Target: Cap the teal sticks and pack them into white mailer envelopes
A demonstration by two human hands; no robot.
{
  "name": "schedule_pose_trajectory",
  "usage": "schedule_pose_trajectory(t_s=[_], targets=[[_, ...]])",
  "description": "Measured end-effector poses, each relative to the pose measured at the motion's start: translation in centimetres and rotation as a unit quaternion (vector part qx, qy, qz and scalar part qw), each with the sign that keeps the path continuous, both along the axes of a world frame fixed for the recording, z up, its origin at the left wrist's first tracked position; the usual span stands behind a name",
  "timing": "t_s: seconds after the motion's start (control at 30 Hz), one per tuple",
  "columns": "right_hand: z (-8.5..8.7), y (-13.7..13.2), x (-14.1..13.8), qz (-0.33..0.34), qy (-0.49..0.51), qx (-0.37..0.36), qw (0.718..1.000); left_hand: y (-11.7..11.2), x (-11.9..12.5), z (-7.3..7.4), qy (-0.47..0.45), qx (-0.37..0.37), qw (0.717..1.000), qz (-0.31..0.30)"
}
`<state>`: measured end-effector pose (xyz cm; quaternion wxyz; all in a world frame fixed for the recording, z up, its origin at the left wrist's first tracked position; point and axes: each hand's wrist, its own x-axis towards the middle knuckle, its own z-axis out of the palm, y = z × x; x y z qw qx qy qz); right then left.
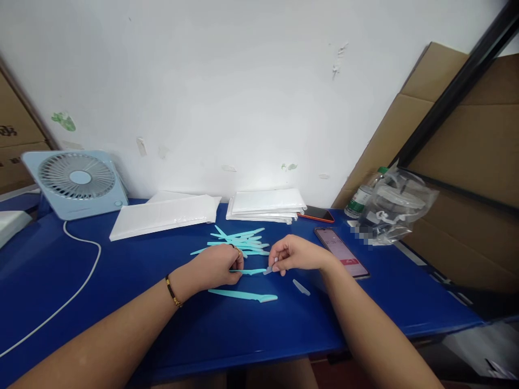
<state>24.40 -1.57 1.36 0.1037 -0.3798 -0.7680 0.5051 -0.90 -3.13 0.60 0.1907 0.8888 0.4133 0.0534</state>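
Note:
My left hand (225, 265) is closed around the handle of a turquoise eyebrow razor (253, 272), whose blade end points right. At that end my right hand (286, 255) pinches a small translucent blade cover (269, 269), which touches or nearly touches the razor's tip. Behind my left hand lies a loose pile of several turquoise razors (239, 237). Another single razor (243, 295) rests on the blue table in front of my hands. A loose translucent cover (301, 287) lies below my right hand.
White flat packages (166, 216) and a second white stack (265, 204) lie along the wall. A light-blue fan (79, 181) with a white cable stands left. Two phones (343, 251) (318, 213), a bottle (360, 197) and a bagged cup (399, 205) are right.

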Motion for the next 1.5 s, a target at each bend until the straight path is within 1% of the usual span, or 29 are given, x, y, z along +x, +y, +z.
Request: schedule_pose_trajectory(t_s=[0.1, 0.2, 0.3, 0.37, 0.43, 0.47, 0.5, 0.53, 0.6, 0.63, 0.7, 0.77, 0.83, 0.87, 0.9, 0.93, 1.0, 1.03, 1.1, 1.2, 1.3, 1.4, 1.5], targets=[[-0.4, -0.1, -0.6, -0.014, 0.019, 0.006, 1.0, 0.0, 0.1, -0.1, -0.003, 0.0, 1.0, -0.003], [-1.3, -0.1, -1.6, -0.029, 0.041, 0.017, 0.999, 0.3, 0.3, -0.4, -0.009, 0.015, 1.0, -0.001], [-1.9, 0.0, -2.2, -0.058, 0.049, 0.056, 0.996, 0.7, 0.5, -0.5, -0.017, 0.053, 0.998, 0.027], [-1.4, 0.1, -1.7, -0.095, 0.026, 0.115, 0.988, 0.8, 0.5, -0.2, -0.038, 0.088, 0.994, 0.054], [-0.4, 0.1, -0.5, -0.119, -0.021, 0.16, 0.98, 0.5, 0.4, 0.4, -0.06, 0.098, 0.992, 0.056], [0.2, 0.0, 0.3, -0.114, -0.052, 0.158, 0.979, 0.2, 0.4, 0.8, -0.063, 0.088, 0.993, 0.039], [0.8, -0.2, 1.0, -0.093, -0.082, 0.136, 0.983, -0.2, 0.4, 1.1, -0.059, 0.069, 0.996, 0.013], [1.4, -0.4, 1.6, -0.059, -0.119, 0.101, 0.986, -0.6, 0.4, 1.3, -0.051, 0.047, 0.997, -0.019], [2.1, -0.8, 2.4, -0.006, -0.189, 0.035, 0.981, -1.3, 0.5, 1.6, -0.023, 0.008, 0.997, -0.073], [2.2, -0.9, 2.5, 0.01, -0.22, 0.009, 0.975, -1.6, 0.7, 1.6, -0.008, -0.004, 0.996, -0.088], [1.9, -1.1, 2.2, 0.027, -0.258, -0.019, 0.965, -2.0, 0.9, 1.5, 0.015, -0.003, 0.995, -0.095], [1.4, -1.2, 1.6, 0.041, -0.261, 0.001, 0.964, -2.0, 1.1, 1.2, 0.029, 0.02, 0.995, -0.091], [0.9, -1.1, 1.0, 0.041, -0.243, 0.07, 0.967, -1.8, 1.2, 0.9, 0.038, 0.053, 0.994, -0.083], [0.7, -1.0, 0.8, 0.03, -0.229, 0.107, 0.967, -1.6, 1.2, 0.7, 0.037, 0.067, 0.994, -0.076], [0.6, -1.0, 0.6, 0.014, -0.208, 0.129, 0.969, -1.4, 1.1, 0.6, 0.03, 0.076, 0.995, -0.065], [0.5, -0.9, 0.5, -0.007, -0.176, 0.133, 0.975, -1.1, 1.1, 0.6, 0.016, 0.08, 0.995, -0.051], [0.6, -0.7, 0.4, -0.061, -0.072, 0.105, 0.99, -0.6, 0.8, 0.6, -0.024, 0.067, 0.997, -0.02], [0.7, -0.6, 0.3, -0.089, -0.007, 0.088, 0.992, -0.3, 0.7, 0.6, -0.048, 0.051, 0.998, -0.006], [0.9, -0.5, 0.1, -0.139, 0.113, 0.066, 0.982, 0.1, 0.4, 0.8, -0.093, 0.014, 0.995, 0.014], [1.0, -0.4, -0.2, -0.176, 0.216, 0.049, 0.959, 0.4, 0.2, 1.0, -0.143, -0.022, 0.989, 0.032], [0.8, -0.4, -0.6, -0.176, 0.258, 0.031, 0.949, 0.5, 0.1, 0.9, -0.161, -0.029, 0.986, 0.037], [0.4, -0.3, -0.9, -0.164, 0.268, 0.023, 0.949, 0.6, 0.1, 0.7, -0.17, -0.034, 0.984, 0.039], [0.3, -0.1, -0.7, -0.173, 0.262, 0.06, 0.948, 0.7, 0.1, 0.6, -0.186, -0.049, 0.98, 0.046]])
